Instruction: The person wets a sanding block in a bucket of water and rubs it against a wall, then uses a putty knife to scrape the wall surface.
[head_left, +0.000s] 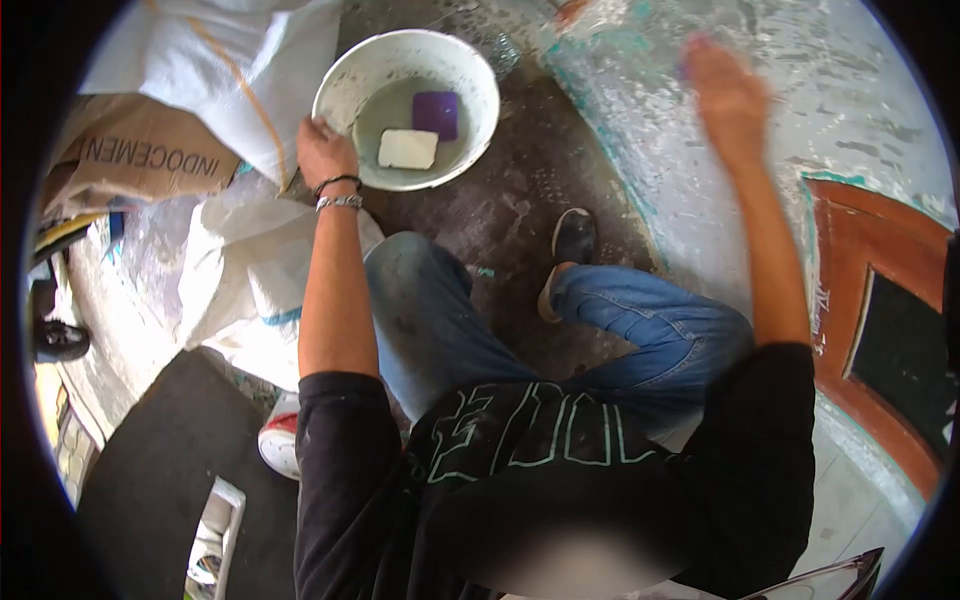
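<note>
A white bucket (480, 95) stands on the dark floor at the upper middle. In it lie a cream-coloured block (408, 149) and a purple piece (436, 115), side by side. My left hand (326, 152), with bracelets at the wrist, is closed on the bucket's left rim. At the upper right my right hand (722, 90) is against or just over the patchy grey-white wall (660, 110); motion blurs its fingers, and a small pinkish-purple patch shows at their tips. Whether it holds anything cannot be made out.
White sacks (230, 60) and a brown paper bag (150, 150) lie at the upper left. A wooden frame with a dark panel (840, 240) is on the right. My legs are bent below the bucket. A red and white container (282, 437) stands lower left.
</note>
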